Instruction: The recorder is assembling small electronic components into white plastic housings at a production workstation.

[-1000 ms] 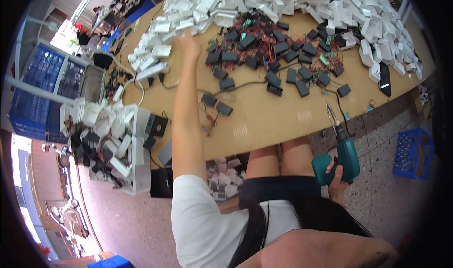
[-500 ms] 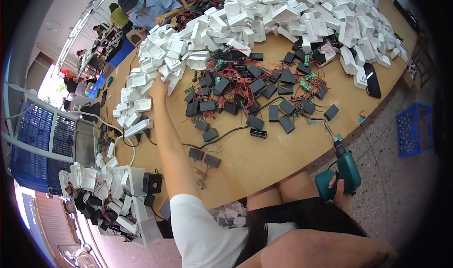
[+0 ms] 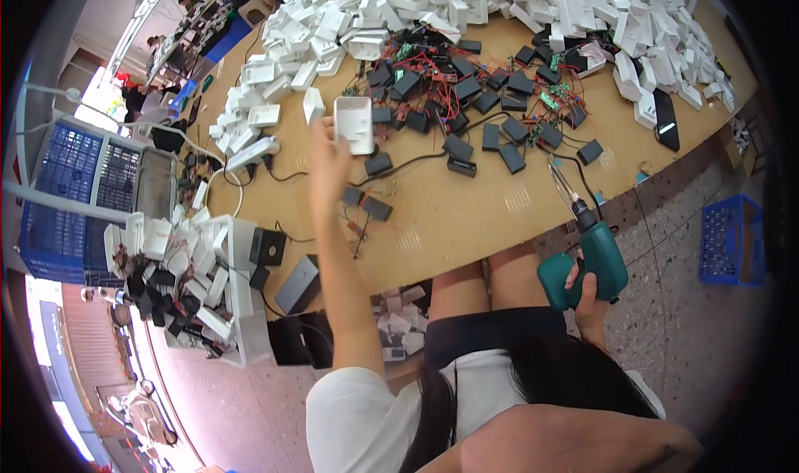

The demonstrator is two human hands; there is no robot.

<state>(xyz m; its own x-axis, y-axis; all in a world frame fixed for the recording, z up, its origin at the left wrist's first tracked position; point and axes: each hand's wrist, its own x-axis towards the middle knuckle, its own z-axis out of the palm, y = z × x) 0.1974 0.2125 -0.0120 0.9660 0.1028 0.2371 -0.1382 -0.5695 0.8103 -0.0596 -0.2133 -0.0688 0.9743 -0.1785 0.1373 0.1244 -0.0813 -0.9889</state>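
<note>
My left hand (image 3: 330,158) is closed on a white plastic case (image 3: 353,132), an open rectangular shell held above the table with its hollow side facing me. A smaller-looking white piece (image 3: 313,105) touches or stands just behind the same fingers; I cannot tell whether it is held too. At the right, beyond the table's front edge, my right hand (image 3: 589,300) is wrapped round the grip of a dark green soldering gun (image 3: 602,261), its thin metal tip pointing up and left over the table. Black battery boxes (image 3: 466,86) with red wires and green circuit boards lie heaped ahead.
A large pile of white cases (image 3: 466,7) covers the far table (image 3: 466,215). A black phone (image 3: 665,122) lies at the right. A white bin (image 3: 241,307) of mixed parts stands left, below blue crates (image 3: 71,165). A black cord crosses the table. A blue basket (image 3: 731,240) sits on the floor.
My left hand has drawn back from the white pile toward me, bringing a white case with it. The soldering gun has shifted slightly left. The whole view has tilted down.
</note>
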